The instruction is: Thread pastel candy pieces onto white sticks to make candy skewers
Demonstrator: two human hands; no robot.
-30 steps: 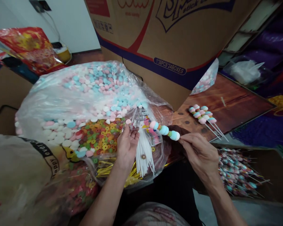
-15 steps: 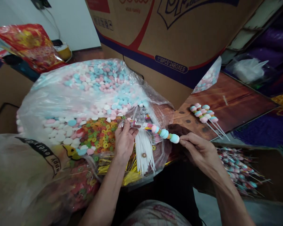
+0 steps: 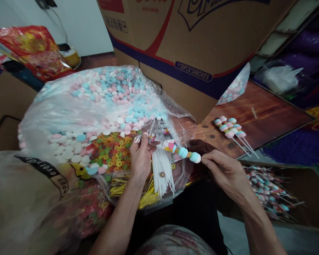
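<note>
My right hand (image 3: 224,166) pinches the stick end of a candy skewer (image 3: 183,152), threaded with pink, blue and white marshmallows and small gummy rings. The skewer points left, its far end at a small clear printed bag (image 3: 167,144), apparently inside the opening. My left hand (image 3: 140,154) is closed on the other end of that bag, fingers pinched. Below lie a bundle of white sticks (image 3: 162,175) and gold twist ties (image 3: 122,186). Fruit-coloured gummy rings (image 3: 112,150) and loose marshmallows (image 3: 67,148) spread beside my left hand, on a large clear plastic bag (image 3: 55,106).
Several unwrapped skewers (image 3: 230,128) lie on the wooden table (image 3: 266,109) at right. A carton (image 3: 308,198) with wrapped skewers stands lower right. A big cardboard box (image 3: 159,81) blocks the back. A red bag (image 3: 34,49) and a translucent printed bag (image 3: 21,198) are at left.
The skewer has shifted slightly left, and its far end now overlaps the printed bag, which shows more opened out. Both hands stay nearly in place.
</note>
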